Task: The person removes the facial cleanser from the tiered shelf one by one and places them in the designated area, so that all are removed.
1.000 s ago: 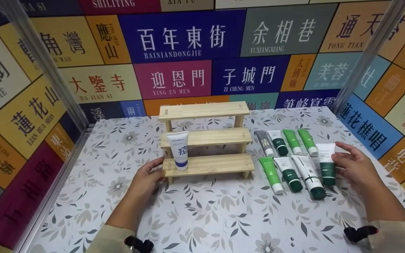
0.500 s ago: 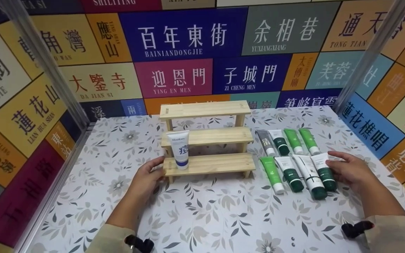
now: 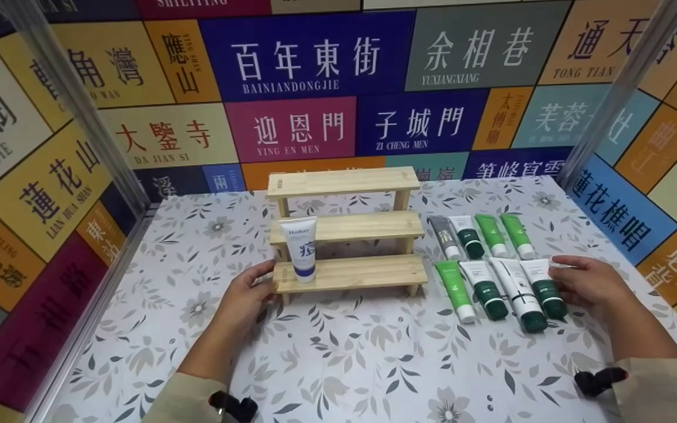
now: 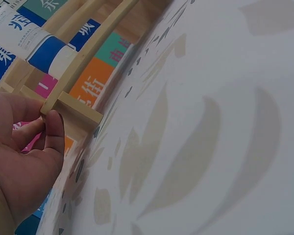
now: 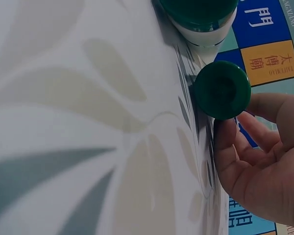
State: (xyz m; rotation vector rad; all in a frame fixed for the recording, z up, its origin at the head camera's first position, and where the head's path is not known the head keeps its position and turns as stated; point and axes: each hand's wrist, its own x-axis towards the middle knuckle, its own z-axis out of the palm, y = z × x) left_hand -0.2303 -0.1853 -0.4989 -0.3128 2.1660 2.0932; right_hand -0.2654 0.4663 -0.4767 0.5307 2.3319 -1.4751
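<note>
My left hand (image 3: 250, 294) pinches the left end of the lowest step of a three-tier wooden display stand (image 3: 350, 275); in the left wrist view, thumb and fingers (image 4: 54, 132) meet at the step's corner. A white squeeze tube with a blue band (image 3: 301, 249) stands cap-down on that step, near its left end. My right hand (image 3: 591, 282) holds the right edge of a white-and-green squeeze tube (image 3: 541, 279) lying in the front row. From the right wrist view, its green cap (image 5: 223, 90) faces the camera, with curled fingers (image 5: 257, 176) beside it.
Left of that tube lie a larger white tube (image 3: 515, 285), another white-and-green tube (image 3: 479, 282) and a green tube (image 3: 451, 285). Behind them is a row with a grey tube (image 3: 443, 235), a white-and-green one and two green ones. Sign-printed panels (image 3: 309, 59) enclose the floral-covered table (image 3: 338, 364).
My right hand has brought the white-and-green tube down to the left and laid it beside the large white tube, then shifted it slightly right. The left hand stays at the stand.
</note>
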